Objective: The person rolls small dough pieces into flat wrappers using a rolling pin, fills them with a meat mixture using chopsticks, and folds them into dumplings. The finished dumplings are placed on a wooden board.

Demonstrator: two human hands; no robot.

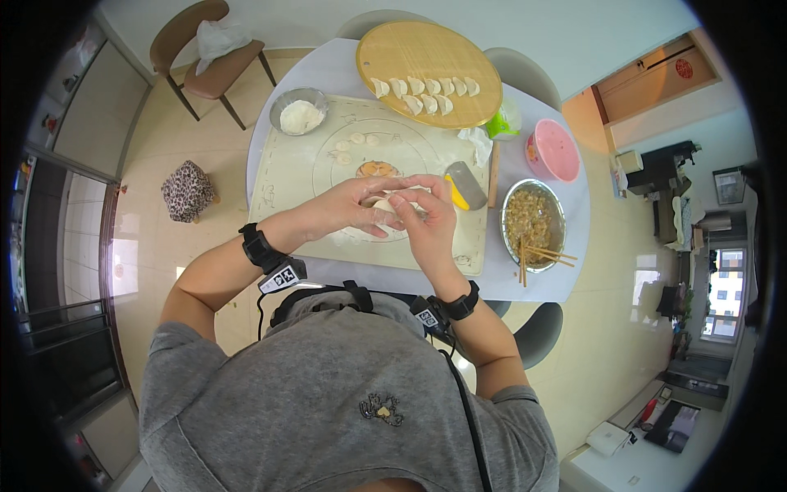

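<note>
My left hand (353,209) and my right hand (427,212) meet over the pastry mat (295,237), floured fingers closed around one pale dumpling (385,205). The fingers partly hide it. Past my hands, several small flattened dough pieces (358,139) lie on the mat. To their left a metal bowl of flour (301,115) stands on the mat's corner. Rows of folded dumplings (432,86) rest on a round wooden board (424,49). Right of my right hand lies a dough scraper (468,187) with a yellow handle.
At the right, a metal bowl of filling (530,224) holds wooden chopsticks (547,253); a pink bowl (553,150) stands beyond it. A wooden rolling pin (494,175) lies by the mat's right edge, near a crumpled white tissue (478,144) and a green-and-white package (504,123).
</note>
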